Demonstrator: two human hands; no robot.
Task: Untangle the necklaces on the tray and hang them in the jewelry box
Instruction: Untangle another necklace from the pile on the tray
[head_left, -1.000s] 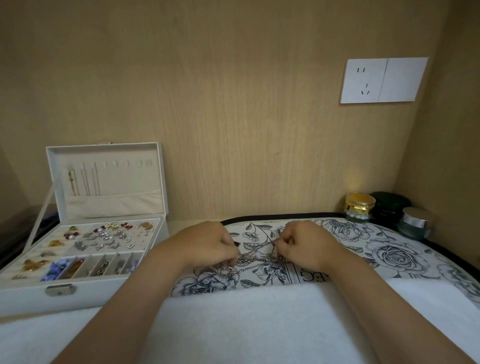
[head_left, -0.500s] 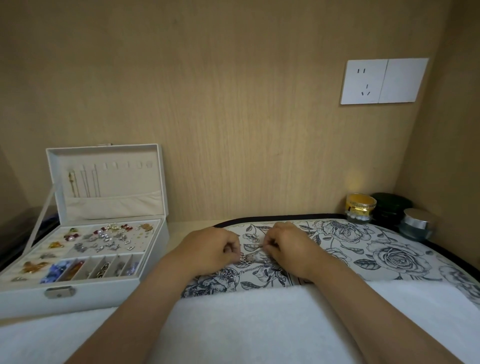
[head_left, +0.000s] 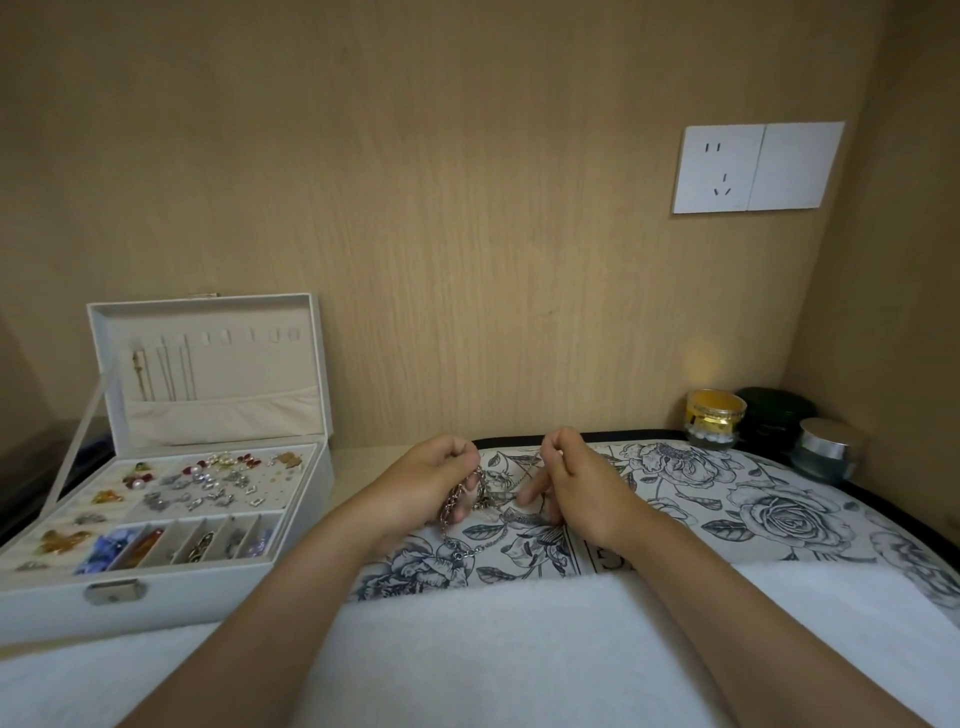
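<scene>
Gripping knotted necklaces with left hand, pinching them with right hand. Might snap or knot tighter if pulled too hard.

Warm, rather dim, even light lies on the beige wood-grain wall, with a faint yellow glow above the gold-lidded round jar. The left edge goes dark. Wide-angle bending skews the white rectangular socket plate; the thin silver necklace chains look smeared.
</scene>
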